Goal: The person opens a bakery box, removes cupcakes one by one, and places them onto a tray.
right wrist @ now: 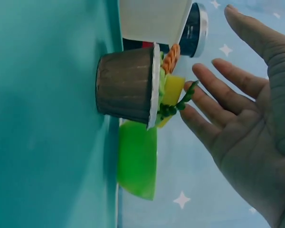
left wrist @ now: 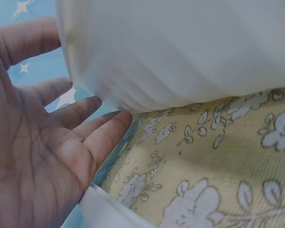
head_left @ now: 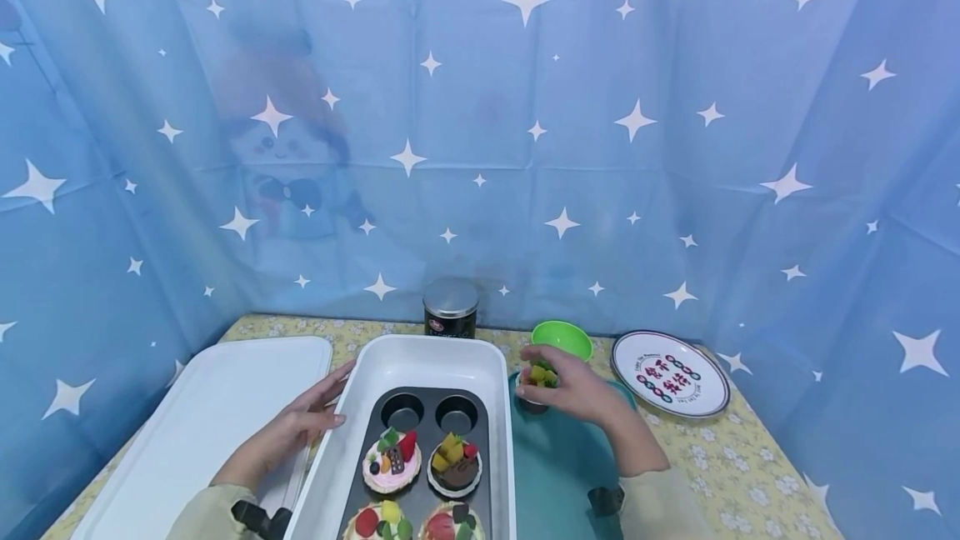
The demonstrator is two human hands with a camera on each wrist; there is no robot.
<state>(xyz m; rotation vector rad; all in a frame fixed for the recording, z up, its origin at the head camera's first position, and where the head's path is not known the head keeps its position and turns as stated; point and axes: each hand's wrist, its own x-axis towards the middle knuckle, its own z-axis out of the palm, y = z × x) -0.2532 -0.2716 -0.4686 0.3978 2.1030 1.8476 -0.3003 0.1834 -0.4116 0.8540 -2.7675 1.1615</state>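
Note:
My left hand touches the left wall of a white bin with its fingertips, fingers spread and fairly straight. Inside the bin lies a dark muffin tin; its top two cups hold no cake. Further down sit a pink-topped cake, a chocolate-topped cake and others with fruit. Right of the bin, a brown-cupped cupcake with yellow fruit and green leaves stands upright on a teal mat. My right hand hovers over it, fingers extended, its fingertips close to the toppings.
A green bowl and a lettered oval plate stand behind and right of the mat. Behind the bin is a dark tin with a silver lid. A white board lies on the left, over the floral tablecloth.

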